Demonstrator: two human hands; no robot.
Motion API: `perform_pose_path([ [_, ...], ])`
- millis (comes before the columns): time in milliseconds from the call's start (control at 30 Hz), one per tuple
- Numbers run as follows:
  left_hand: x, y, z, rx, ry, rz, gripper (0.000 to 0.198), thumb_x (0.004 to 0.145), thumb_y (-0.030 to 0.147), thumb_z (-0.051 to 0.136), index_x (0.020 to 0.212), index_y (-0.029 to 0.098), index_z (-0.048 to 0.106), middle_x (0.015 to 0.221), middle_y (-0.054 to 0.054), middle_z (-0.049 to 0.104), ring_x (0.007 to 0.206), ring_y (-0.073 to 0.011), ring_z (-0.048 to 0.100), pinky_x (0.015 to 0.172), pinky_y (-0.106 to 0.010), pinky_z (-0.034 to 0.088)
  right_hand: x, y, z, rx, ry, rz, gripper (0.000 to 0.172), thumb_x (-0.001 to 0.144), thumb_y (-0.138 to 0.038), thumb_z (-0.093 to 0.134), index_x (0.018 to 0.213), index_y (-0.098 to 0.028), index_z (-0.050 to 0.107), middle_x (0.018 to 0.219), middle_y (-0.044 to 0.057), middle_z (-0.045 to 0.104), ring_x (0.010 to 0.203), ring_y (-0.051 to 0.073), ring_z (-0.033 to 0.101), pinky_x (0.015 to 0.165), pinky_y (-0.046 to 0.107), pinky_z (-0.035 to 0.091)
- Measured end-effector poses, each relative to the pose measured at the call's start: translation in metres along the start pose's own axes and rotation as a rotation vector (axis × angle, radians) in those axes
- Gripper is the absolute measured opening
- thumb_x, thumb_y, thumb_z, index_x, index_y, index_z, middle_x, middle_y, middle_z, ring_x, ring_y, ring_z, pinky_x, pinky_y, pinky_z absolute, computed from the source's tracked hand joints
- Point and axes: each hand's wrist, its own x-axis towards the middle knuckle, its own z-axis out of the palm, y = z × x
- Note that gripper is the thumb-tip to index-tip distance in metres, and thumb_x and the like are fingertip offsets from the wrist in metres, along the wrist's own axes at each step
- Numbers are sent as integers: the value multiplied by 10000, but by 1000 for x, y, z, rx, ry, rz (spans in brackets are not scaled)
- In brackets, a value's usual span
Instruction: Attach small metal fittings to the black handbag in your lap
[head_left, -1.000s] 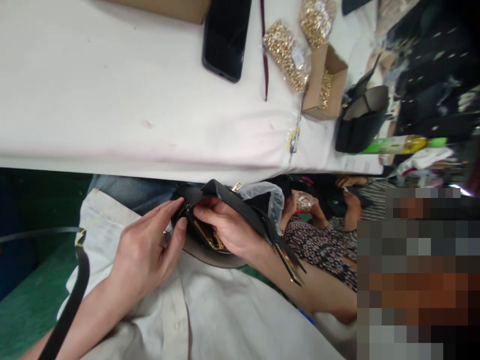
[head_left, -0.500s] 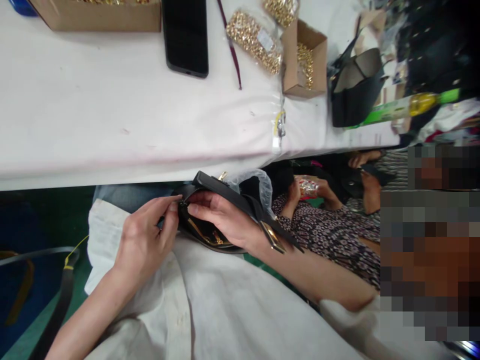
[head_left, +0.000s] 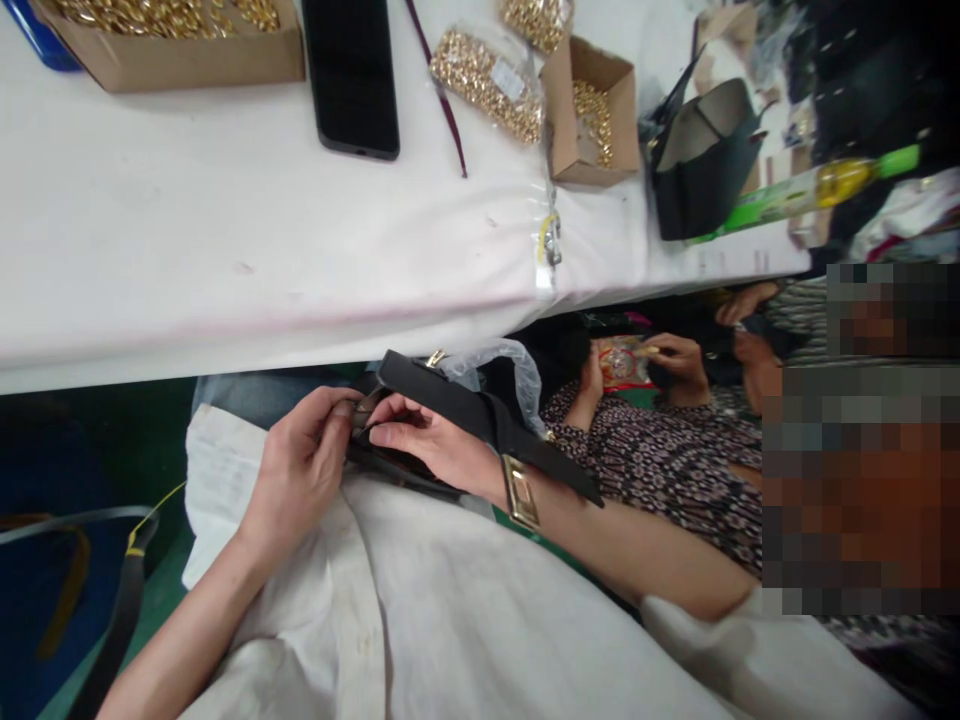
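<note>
The white table point(head_left: 187, 250) has slid lower in view; left hand point(head_left: 296, 470) and right hand point(head_left: 427, 445) pinch the black bag point(head_left: 450, 405).

The cardboard box point(head_left: 172, 45) of gold parts at far left runs off the top edge. The phone point(head_left: 350, 75) is cut off there too. What the fingertips point(head_left: 352, 410) pinch on the black strap point(head_left: 480, 420) is hidden.
</note>
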Motion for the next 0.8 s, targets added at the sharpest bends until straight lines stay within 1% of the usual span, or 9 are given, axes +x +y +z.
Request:
perform_pose_path([
  [133,1,0,3,-41,-50,3,266,1171,391,549,1268,244,748,999,8,696,865,-170,598,766,-338,460,-3,2,0,70,92,-47,223,925,-415,867,1004,-226,777,1036,19,785,995,185,714,1008,371,604],
  [200,1,1,4,-48,-66,13,248,1171,382,543,1224,245,742,953,17,673,838,-168,571,749,-339,444,-5,3,0,77,137,-76,210,931,-409,864,1004,-229,783,1025,17,787,984,187,715,999,369,608],
  [300,3,1,5,-64,-91,16,241,1169,383,538,1187,244,735,918,20,651,808,-169,544,729,-347,423,-7,6,2,78,164,-111,179,939,-394,863,969,-234,788,982,8,783,955,186,713,964,350,608],
  [400,4,1,4,-98,-123,8,256,1170,390,532,1195,240,737,934,11,649,819,-174,536,730,-358,402,-8,9,4,78,177,-139,133,946,-364,864,959,-248,800,971,-4,789,944,181,719,951,333,602],
  [500,3,-1,3,-157,-146,-1,260,1167,401,546,1216,234,739,982,-4,656,866,-184,543,759,-367,394,-8,12,5,63,197,-135,129,945,-370,869,964,-255,814,983,2,803,968,195,736,982,347,611],
  [633,1,-6,1,-201,-166,0,258,1175,418,540,1202,240,725,966,-2,632,860,-187,533,770,-374,386,-9,17,7,50,234,-131,146,949,-387,868,956,-250,817,991,13,812,993,212,751,1039,374,621],
  [800,-1,-13,0,-214,-188,15,253,1188,430,527,1214,264,715,992,-3,618,882,-191,526,787,-373,383,-14,25,7,-48,232,-139,150,988,-404,826,1012,-257,818,1095,28,822,1070,226,758,1113,400,605],
])
